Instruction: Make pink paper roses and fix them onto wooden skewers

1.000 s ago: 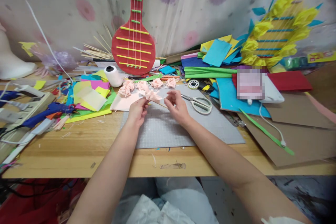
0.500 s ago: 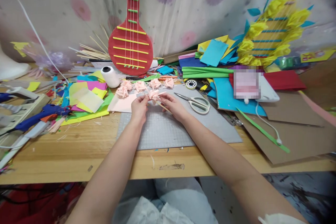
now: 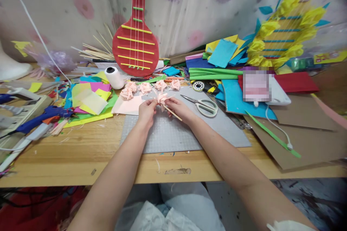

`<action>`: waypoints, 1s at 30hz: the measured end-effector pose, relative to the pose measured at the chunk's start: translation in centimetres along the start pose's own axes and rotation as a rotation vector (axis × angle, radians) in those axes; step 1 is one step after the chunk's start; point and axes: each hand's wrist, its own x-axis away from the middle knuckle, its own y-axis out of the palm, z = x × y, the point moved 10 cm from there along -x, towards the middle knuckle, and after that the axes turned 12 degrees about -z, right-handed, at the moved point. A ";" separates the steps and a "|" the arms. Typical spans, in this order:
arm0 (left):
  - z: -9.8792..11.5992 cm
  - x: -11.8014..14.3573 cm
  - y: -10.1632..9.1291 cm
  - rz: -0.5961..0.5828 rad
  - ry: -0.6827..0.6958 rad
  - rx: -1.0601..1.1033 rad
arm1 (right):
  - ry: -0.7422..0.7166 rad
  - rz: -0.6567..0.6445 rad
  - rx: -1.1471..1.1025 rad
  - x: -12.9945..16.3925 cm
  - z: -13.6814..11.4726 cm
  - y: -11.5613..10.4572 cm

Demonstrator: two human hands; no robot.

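Between my hands, above the grey cutting mat [image 3: 173, 137], is a pink paper flower [image 3: 162, 98] with a thin wooden stick [image 3: 175, 113] slanting from it toward the lower right. My left hand [image 3: 148, 112] pinches the flower's left side. My right hand [image 3: 179, 110] is closed around its right side and the stick; the fingertips are partly hidden. Just beyond lie several finished pink paper roses [image 3: 145, 87]. A sheet of pale pink paper [image 3: 127, 105] lies left of my left hand. Scissors [image 3: 204, 106] rest on the mat to the right of my right hand.
A white thread spool [image 3: 114, 78] stands behind the coloured paper scraps [image 3: 90, 99]. A blue glue gun [image 3: 45, 117] is at the left. A red paper lute [image 3: 135, 48] leans at the back, and a yellow flowered one [image 3: 283, 38] at the right. Brown cardboard [image 3: 306, 133] overhangs the front right.
The flower has turned slightly in my hands, and its stick shows more clearly toward the lower right. My hands have shifted a little to the right; the view has moved slightly too.
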 end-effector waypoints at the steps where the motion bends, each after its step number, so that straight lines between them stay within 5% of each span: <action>1: 0.0 0.0 -0.2 0.013 0.012 -0.007 | -0.015 0.007 0.008 0.1 -0.3 0.0; 10: 1.5 0.4 -2.3 0.188 0.095 -0.183 | 0.006 0.039 0.253 0.6 -0.2 -0.3; 18: 2.1 0.1 -1.3 0.069 0.208 -0.297 | -0.025 0.068 0.190 0.2 0.5 -0.8; 26: 3.8 2.0 0.7 0.027 0.384 -0.874 | -0.026 0.087 0.155 0.4 0.5 -1.0; 30: 3.8 2.1 0.3 0.057 0.344 -0.929 | -0.056 0.051 0.215 0.1 0.5 -0.5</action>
